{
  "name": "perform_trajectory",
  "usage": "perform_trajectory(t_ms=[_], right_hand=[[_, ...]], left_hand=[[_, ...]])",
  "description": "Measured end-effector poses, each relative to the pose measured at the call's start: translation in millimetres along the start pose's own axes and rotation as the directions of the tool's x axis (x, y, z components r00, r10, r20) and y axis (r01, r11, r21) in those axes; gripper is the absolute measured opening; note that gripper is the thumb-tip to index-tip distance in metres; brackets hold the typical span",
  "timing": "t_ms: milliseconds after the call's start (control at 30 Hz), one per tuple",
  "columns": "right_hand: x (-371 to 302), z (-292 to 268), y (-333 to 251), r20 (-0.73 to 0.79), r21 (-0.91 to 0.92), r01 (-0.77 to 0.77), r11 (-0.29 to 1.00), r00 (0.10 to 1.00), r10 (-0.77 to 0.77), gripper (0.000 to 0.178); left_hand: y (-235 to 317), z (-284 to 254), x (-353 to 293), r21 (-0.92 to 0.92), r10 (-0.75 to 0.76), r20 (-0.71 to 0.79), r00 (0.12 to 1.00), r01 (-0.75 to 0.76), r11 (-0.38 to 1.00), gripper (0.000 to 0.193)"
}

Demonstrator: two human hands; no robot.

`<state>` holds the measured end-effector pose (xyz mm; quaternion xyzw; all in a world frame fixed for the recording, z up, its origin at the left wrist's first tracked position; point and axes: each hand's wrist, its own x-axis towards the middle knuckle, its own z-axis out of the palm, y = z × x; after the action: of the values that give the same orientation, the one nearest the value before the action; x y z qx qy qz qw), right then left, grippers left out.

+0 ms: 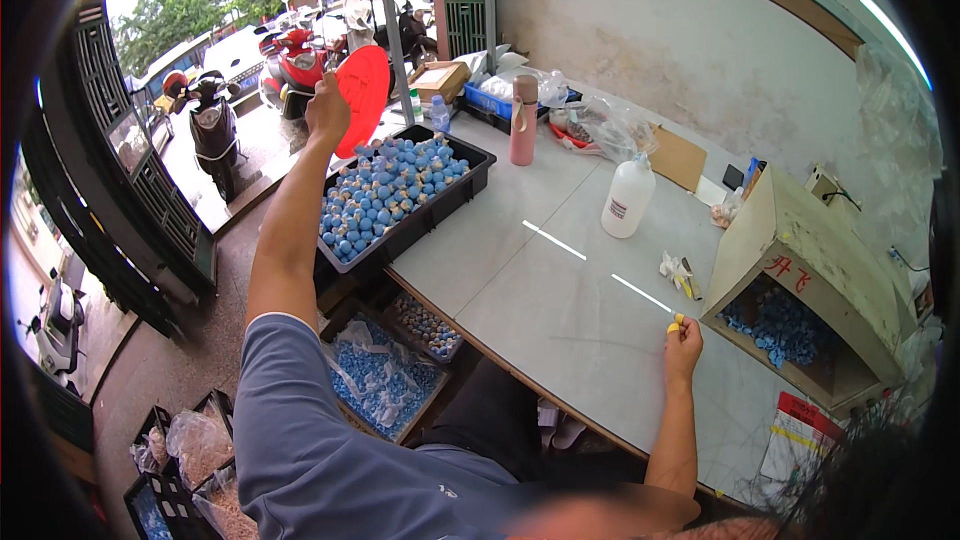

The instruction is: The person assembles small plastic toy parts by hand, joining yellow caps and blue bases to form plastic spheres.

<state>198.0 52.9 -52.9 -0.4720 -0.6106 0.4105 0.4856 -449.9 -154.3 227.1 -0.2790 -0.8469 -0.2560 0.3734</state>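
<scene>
- Head view: left hand (pixel 327 108) raised at full arm's reach, clenched on the lower rim of a red disc-shaped fan (pixel 362 98), held upright above the far left corner of the surface (pixel 560 310).
- Directly below and just right of the fan: black tray (pixel 472 172) heaped with blue and beige capped pieces (pixel 385 192), overhanging the left edge of the surface.
- Right hand (pixel 684 338) resting on the surface near its front edge, fingers curled around a small yellow piece (pixel 676 321); well apart from the tray.
- Near the right hand: open cardboard box (pixel 800 240) holding more blue pieces; white squeeze bottle (pixel 627 197) and pink flask (pixel 523 120) standing upright further back.
- Risk, as judged: loose grip on the thin rim, fan dropped into the tray, pieces scattered over the edge.
- Risk, as judged: wide sweep of the fan, pink flask tipped.
</scene>
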Motion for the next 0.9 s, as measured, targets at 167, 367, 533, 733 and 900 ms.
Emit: perform_trajectory(t_ms=[167,367,533,733,900], right_hand=[[1.2,0.3,-2.2,-0.001,-0.005,0.001,1.0,1.0,-0.001,0.019],[0.2,-0.5,-2.9,0.008,0.018,-0.004,1.0,1.0,0.004,0.018],[4.1,-6.5,10.1,-0.024,0.0,-0.007,1.0,1.0,0.007,0.019],[-1.1,6.4,-3.3,-0.051,0.009,0.086,0.996,0.995,-0.085,0.019],[-2.6,8.1,-6.7,-0.066,-0.028,0.071,0.997,0.995,-0.072,0.02]], left_hand=[[4.6,-12.6,4.1,-0.006,0.089,-0.05,0.995,-0.09,0.996,0.036],[19.0,-23.6,4.8,-0.201,-0.008,-0.214,0.977,-0.036,0.979,0.038],[67.0,-15.0,-33.7,-0.828,-0.053,0.492,0.869,0.486,0.281,0.035],[128.8,19.4,-185.0,-0.414,0.209,0.901,0.38,0.898,0.151,0.026],[131.0,81.2,-255.5,-0.261,0.145,0.961,0.237,0.948,0.184,0.028]])
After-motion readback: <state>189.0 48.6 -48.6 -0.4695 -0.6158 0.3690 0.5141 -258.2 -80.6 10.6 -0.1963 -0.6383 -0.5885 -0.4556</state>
